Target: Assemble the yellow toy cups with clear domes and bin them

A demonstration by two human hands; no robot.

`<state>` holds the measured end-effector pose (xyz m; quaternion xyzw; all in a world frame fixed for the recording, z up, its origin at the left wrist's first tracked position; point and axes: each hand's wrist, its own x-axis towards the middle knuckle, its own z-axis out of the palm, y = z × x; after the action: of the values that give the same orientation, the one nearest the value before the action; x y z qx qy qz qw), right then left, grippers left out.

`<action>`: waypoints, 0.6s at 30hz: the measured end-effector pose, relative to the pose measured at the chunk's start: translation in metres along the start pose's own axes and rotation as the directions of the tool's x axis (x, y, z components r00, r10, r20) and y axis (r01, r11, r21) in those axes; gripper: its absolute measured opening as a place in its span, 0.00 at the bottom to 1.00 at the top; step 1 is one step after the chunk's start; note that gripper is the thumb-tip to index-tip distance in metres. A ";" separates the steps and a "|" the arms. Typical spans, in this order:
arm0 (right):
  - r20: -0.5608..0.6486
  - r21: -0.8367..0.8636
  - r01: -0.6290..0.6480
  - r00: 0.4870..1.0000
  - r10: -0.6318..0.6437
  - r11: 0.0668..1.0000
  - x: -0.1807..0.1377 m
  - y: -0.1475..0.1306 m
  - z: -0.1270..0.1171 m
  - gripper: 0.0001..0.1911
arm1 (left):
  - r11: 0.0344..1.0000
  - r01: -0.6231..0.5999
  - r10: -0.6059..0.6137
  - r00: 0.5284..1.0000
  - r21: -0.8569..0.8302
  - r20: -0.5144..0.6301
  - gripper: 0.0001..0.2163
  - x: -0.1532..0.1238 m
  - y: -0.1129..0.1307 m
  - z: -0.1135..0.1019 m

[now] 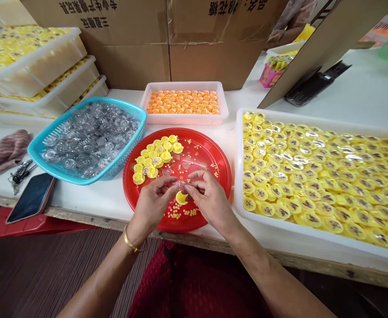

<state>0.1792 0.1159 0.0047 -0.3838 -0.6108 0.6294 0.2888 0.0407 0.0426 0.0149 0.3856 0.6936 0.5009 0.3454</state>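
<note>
My left hand [154, 198] and my right hand [209, 194] meet over a round red tray [226, 170]. Between the fingertips of both is a small clear plastic piece [180, 184], partly hidden; both hands are closed in a pinch on it. Just below the fingers sits a single small yellow cup [181, 198], close to my right fingertips. Rows of similar yellow cups [154, 155] stand at the tray's upper left. Tiny pale yellow pellets [174, 212] lie scattered on the tray, mostly near its front and right side.
Left of the tray, a blue basket [81, 179] holds clear plastic pieces. Behind is a white bin [225, 115] of orange cups; at right, a large bin [239, 176] of yellow ones. Stacked bins [48, 75], a phone [31, 198] and cardboard [137, 62] surround this. Another person's arm [291, 33] shows far right.
</note>
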 end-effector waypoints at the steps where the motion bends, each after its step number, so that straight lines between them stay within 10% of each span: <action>1: 0.032 -0.023 0.001 0.999 0.000 1.000 -0.001 -0.001 0.000 0.12 | 0.995 0.045 -0.043 0.999 -0.086 0.030 0.11 0.002 -0.001 0.004; 6: 0.124 -0.309 0.091 0.991 -0.054 0.947 -0.005 0.002 -0.015 0.12 | 0.956 0.193 -0.204 0.979 -0.221 -0.025 0.09 0.005 -0.015 0.004; 12: 0.266 -0.797 0.292 0.956 -0.126 0.528 -0.010 0.019 -0.014 0.32 | 0.888 0.275 -0.299 0.954 -0.369 -0.008 0.13 0.003 -0.013 -0.004; 18: 0.258 -0.815 0.321 0.946 -0.194 0.483 -0.003 0.026 -0.003 0.11 | 0.798 0.312 -0.354 0.935 -0.516 0.018 0.16 0.003 -0.007 0.000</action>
<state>0.1860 0.1131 -0.0211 -0.3370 -0.9068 0.2253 0.1157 0.0382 0.0437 0.0084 0.1321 0.6059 0.6128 0.4898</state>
